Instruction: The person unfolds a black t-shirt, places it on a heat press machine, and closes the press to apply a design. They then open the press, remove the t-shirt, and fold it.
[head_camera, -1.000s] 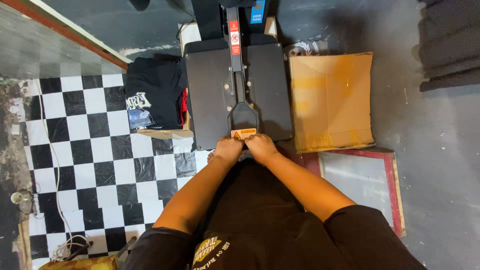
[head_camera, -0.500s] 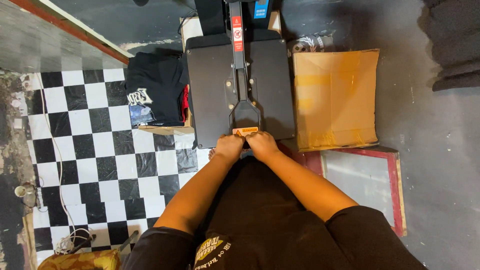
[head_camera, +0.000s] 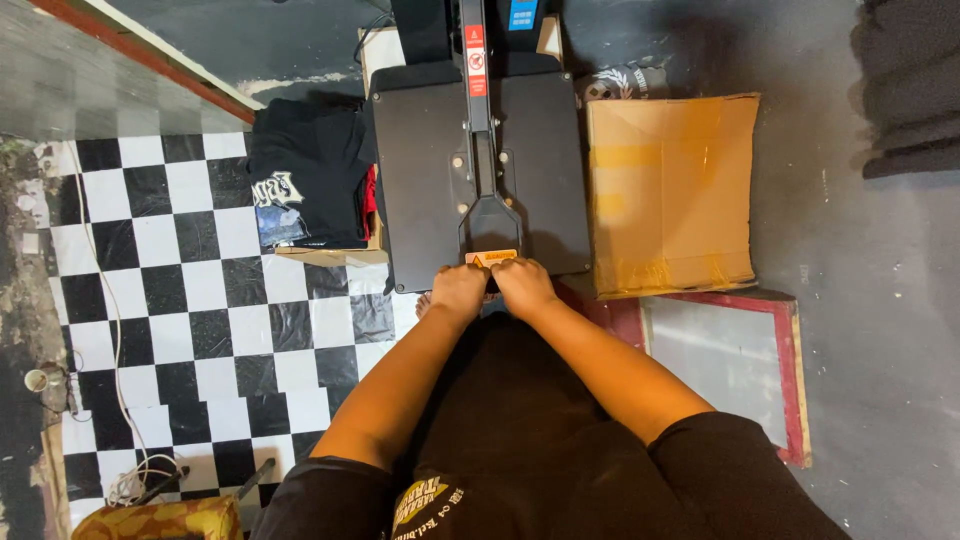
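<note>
Heat press (head_camera: 480, 170) stands on the floor, ahead of our knees beside a cardboard box (head_camera: 670, 190). Our left hand (head_camera: 457, 290) and right hand (head_camera: 522, 285), fingers curled tight, clasp its handle at the near edge. We judge it heavy, rigid; grip only the handle.

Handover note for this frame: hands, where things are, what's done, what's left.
Left hand and right hand: both closed side by side on the press handle, at its near end.
Heat press: top plate lies flat and looks closed; nothing shows between the plates.
Folded black shirts stacked left of the press; cardboard box right of it.
Done: press looks shut.
Left: opening it; what is inside cannot be seen.
</note>
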